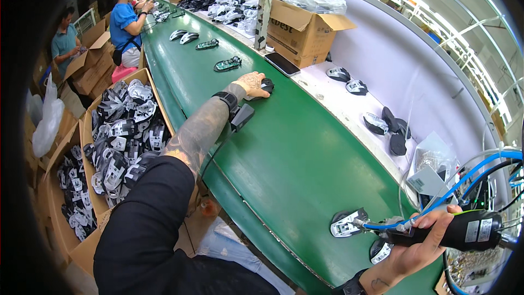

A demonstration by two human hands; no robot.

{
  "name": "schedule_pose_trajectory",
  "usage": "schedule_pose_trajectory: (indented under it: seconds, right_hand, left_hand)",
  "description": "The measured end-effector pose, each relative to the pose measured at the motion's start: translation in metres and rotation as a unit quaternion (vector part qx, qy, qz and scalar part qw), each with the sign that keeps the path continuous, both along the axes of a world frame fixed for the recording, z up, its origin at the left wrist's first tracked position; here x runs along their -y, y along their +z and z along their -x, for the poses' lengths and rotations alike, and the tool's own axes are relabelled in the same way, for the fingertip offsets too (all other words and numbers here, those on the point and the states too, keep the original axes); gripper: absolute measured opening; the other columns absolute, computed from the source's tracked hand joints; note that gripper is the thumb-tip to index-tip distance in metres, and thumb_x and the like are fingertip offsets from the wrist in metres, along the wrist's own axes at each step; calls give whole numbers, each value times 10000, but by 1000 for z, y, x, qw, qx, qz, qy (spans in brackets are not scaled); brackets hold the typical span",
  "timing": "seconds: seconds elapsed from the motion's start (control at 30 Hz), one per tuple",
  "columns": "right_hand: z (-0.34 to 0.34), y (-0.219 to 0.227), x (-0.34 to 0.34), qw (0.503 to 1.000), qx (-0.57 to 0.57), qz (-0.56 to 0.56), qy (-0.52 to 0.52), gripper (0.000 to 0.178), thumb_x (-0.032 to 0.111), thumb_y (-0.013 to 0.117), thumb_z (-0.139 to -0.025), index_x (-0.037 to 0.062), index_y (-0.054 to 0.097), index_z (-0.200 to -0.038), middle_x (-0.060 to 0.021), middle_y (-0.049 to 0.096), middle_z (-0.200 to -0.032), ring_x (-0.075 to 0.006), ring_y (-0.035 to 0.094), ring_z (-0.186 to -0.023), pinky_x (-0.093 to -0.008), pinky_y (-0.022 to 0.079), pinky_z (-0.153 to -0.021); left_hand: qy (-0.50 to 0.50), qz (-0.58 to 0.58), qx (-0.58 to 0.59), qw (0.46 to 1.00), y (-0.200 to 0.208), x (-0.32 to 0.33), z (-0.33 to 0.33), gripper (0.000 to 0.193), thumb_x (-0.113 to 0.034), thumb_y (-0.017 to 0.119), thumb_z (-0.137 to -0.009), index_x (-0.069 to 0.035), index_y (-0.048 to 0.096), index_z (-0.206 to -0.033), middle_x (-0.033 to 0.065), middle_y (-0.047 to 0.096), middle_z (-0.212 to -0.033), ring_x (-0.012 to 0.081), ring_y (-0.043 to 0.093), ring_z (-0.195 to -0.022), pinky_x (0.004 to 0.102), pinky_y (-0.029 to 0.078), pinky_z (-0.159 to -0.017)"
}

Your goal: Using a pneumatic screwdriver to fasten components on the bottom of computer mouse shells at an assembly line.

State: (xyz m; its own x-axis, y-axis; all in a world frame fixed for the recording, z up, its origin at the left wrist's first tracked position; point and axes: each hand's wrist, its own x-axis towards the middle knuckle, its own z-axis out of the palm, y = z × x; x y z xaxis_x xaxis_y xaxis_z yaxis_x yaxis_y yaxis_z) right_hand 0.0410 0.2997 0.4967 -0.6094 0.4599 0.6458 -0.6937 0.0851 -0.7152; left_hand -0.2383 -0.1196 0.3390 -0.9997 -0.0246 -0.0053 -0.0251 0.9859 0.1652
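Observation:
My left arm stretches across the green conveyor belt (284, 153). My left hand (252, 83) is closed over a dark computer mouse (267, 86) lying on the belt. In my right hand (417, 254) is a black power screwdriver (469, 230), held nearly level, with a blue hose running beside it. Close to the screwdriver's front end lies a white-and-black mouse shell (344, 225) on the belt. A second mouse shell (379, 251) sits partly hidden behind my right hand. Farther up the belt are mouse bases with green circuit boards (227, 64) and closed mice (189, 37).
Boxes of mouse shells (123, 131) stand left of the belt. On the right ledge are a phone (282, 63), a cardboard box (300, 33), loose shells (375, 123) and a bag of small parts (434, 164). A metal post (266, 8) rises there. Two people (125, 19) work at the far left.

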Motion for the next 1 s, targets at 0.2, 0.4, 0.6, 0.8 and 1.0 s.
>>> schedule_pose_trajectory:
  seconds: [0.2, 0.4, 0.6, 0.8, 1.0]
  right_hand:
    - [-2, 1, -2, 1000, -2, 9, 6, 326, 228, 519, -936, -38, 406, -1086, -23, 417, -609, -96, 409, -524, -204, 354, -529]
    - [1, -2, -3, 1000, -2, -12, 10, 324, 220, 519, -937, -41, 407, -1093, -28, 424, -619, -97, 413, -535, -206, 356, -532]
    - [0, -1, -4, 1000, -8, 13, 20, 310, 212, 515, -942, -35, 409, -1096, -30, 429, -634, -96, 420, -548, -214, 371, -537]
    - [2, -4, -3, 1000, -20, 20, 9, 288, 241, 497, -952, -8, 434, -1082, -11, 412, -647, -74, 391, -544, -212, 379, -536]
    - [3, 2, -13, 994, -68, 70, -55, 263, 280, 484, -955, 34, 468, -1047, 16, 369, -641, -61, 348, -545, -209, 349, -520]
  left_hand:
    - [-23, -32, -7, 999, 3, -16, -16, 791, -557, 613, -735, -9, 442, -1279, 206, 474, -1255, 335, 461, -1182, 364, 381, -994]
    - [-169, -155, 33, 973, 38, -81, -55, 760, -617, 492, -831, 9, 472, -1260, 211, 469, -1282, 321, 425, -1228, 357, 339, -1033]
    - [-163, -60, -237, 956, -12, -140, -87, 637, -594, 453, -862, -65, 530, -1208, 163, 512, -1234, 324, 459, -1184, 382, 374, -994]
    - [-235, -148, -144, 950, -12, -134, -140, 577, -492, 612, -794, -107, 519, -1213, 165, 487, -1243, 348, 524, -1057, 417, 436, -914]
    - [-385, -202, -85, 896, 0, -170, -179, 597, -286, 703, -725, -102, 487, -1251, 155, 482, -1251, 339, 528, -1057, 409, 440, -926]
